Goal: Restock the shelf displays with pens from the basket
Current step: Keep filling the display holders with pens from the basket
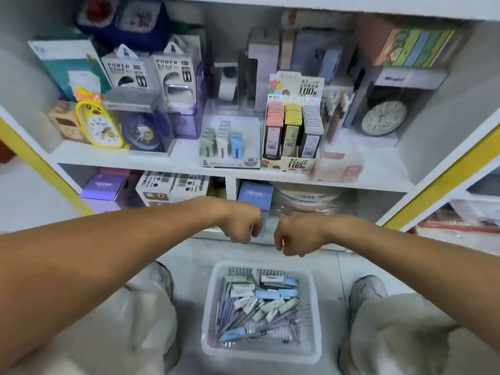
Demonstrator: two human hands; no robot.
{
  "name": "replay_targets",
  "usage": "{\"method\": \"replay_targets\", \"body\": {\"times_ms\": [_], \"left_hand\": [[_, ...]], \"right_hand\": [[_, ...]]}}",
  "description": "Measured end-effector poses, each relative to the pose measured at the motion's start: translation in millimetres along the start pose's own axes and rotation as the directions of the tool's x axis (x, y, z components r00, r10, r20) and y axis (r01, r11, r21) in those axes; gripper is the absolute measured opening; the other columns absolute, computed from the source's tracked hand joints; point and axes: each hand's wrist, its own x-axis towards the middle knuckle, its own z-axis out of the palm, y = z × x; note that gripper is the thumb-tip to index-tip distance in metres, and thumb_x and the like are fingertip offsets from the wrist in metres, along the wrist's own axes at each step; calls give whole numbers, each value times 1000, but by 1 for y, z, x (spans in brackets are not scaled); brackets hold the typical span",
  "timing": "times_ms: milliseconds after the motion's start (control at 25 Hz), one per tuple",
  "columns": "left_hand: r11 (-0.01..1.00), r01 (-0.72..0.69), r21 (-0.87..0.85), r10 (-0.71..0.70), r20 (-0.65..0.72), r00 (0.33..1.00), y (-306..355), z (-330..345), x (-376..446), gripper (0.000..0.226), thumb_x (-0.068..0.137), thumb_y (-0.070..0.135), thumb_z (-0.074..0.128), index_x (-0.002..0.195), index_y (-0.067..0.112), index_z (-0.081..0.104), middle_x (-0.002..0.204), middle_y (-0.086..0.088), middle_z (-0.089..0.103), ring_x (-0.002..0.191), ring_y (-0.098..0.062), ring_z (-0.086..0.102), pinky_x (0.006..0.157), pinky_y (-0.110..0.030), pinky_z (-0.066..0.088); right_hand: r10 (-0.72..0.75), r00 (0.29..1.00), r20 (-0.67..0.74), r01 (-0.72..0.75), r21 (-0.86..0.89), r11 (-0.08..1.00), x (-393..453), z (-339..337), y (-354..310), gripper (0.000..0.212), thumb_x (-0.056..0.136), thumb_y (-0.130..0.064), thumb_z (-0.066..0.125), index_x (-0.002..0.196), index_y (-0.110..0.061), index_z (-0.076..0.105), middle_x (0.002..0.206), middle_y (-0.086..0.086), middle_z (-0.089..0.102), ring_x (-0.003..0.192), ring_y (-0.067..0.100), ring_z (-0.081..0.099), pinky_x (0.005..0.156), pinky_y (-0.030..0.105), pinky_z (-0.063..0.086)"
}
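Note:
A white plastic basket (207,318) stands on the floor between my knees. It holds several pens and small green, white and blue packs (259,304). My left hand (243,226) and my right hand (293,238) hang side by side above the basket's far edge, wrists bent and fingers loosely curled downward. Nothing shows in either hand. On the shelf above, a clear display (224,143) holds rows of green, white and blue packs. Beside it stands a printed display (293,131) with pink, yellow and grey packs.
The white shelf board (167,161) also carries clocks (100,125), power bank boxes (127,71) and a boxed alarm clock (384,117). The lower shelf holds a purple box (104,185) and a blue box (254,196). Yellow-edged shelf sides flank me.

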Motion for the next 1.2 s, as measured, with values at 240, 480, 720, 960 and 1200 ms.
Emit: {"method": "replay_targets", "body": {"times_ms": [240, 480, 720, 960, 1200], "left_hand": [[991, 134, -14, -129, 176, 976, 0, 125, 52, 26, 83, 26, 72, 78, 8, 55, 77, -14, 59, 73, -27, 56, 66, -33, 46], [946, 292, -141, -264, 190, 946, 7, 248, 79, 41, 87, 22, 69, 117, -1, 57, 121, -19, 61, 108, -32, 60, 86, -36, 51], [833, 546, -95, -536, 111, 837, 34, 304, 92, 65, 91, 5, 53, 141, -19, 18, 133, -35, 45, 121, -42, 48, 102, -43, 44], [699, 505, -506, -532, 102, 840, 57, 325, 99, 106, 76, 37, 78, 149, 15, 4, 144, -16, 36, 128, -36, 45, 102, -59, 41], [550, 492, -675, -628, 54, 776, 60, 336, 106, 111, 78, 28, 80, 151, 5, 0, 143, -18, 34, 129, -35, 42, 100, -47, 47]], "right_hand": [[208, 970, 126, -215, 43, 976, 65, 155, 12, 32, 92, -11, 58, 121, 3, 63, 123, 22, 64, 111, 34, 63, 93, 39, 54], [434, 901, 20, -431, 172, 886, 71, 265, 15, 46, 93, -12, 52, 138, -8, 42, 133, 12, 53, 113, 29, 61, 88, 39, 54], [583, 810, 68, -578, 257, 774, 76, 334, -12, 62, 100, -13, 38, 151, 9, 10, 136, 18, 54, 117, 30, 62, 87, 36, 52], [711, 703, 5, -460, 766, 449, 98, 340, -34, 49, 91, -9, 56, 135, -6, 34, 127, 11, 51, 113, 30, 57, 81, 34, 48], [815, 551, 181, -413, 908, 78, 108, 342, -38, 33, 83, -10, 72, 103, -17, 46, 96, 0, 60, 90, 21, 63, 71, 31, 51]]}}
